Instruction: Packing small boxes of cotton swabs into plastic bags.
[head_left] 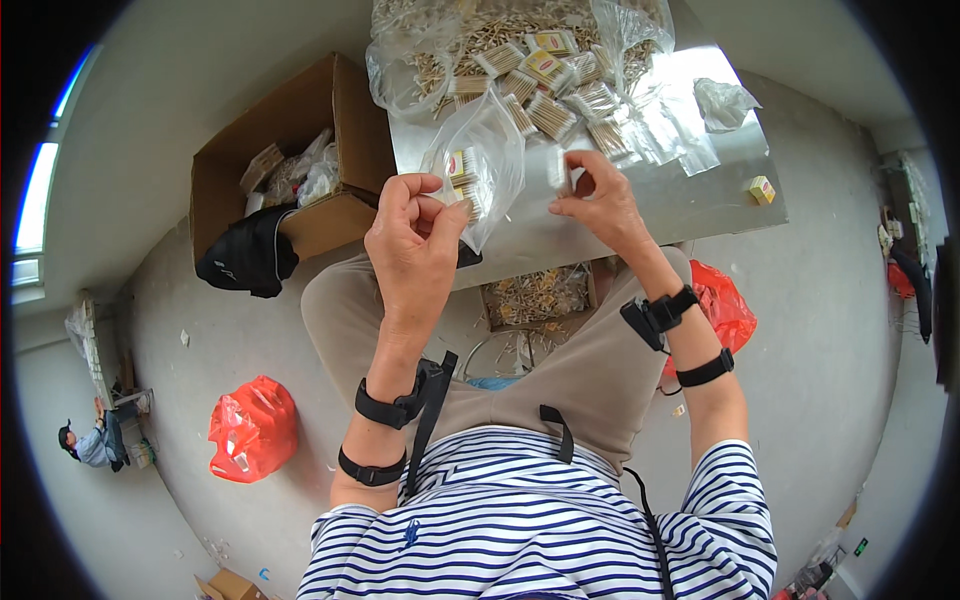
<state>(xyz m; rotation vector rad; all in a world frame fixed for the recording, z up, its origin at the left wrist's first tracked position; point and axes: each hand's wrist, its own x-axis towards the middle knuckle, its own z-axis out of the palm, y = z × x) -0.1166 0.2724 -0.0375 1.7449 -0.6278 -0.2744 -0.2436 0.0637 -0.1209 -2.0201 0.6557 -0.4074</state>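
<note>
Left hand (415, 225) clamped on the near-left side of a soft, clear plastic bag (503, 150). Yellow-and-white swab packs (459, 165) inside: bagging looks started, unfinished. Right hand (605, 205) pinches a small whitish item (557, 170), blurred, just right of the bag, outside it. Beyond both hands, clear-wrapped wooden-stick swab packs (551, 115) lie loose on the shiny metal table (700, 200), likely still to do.
</note>
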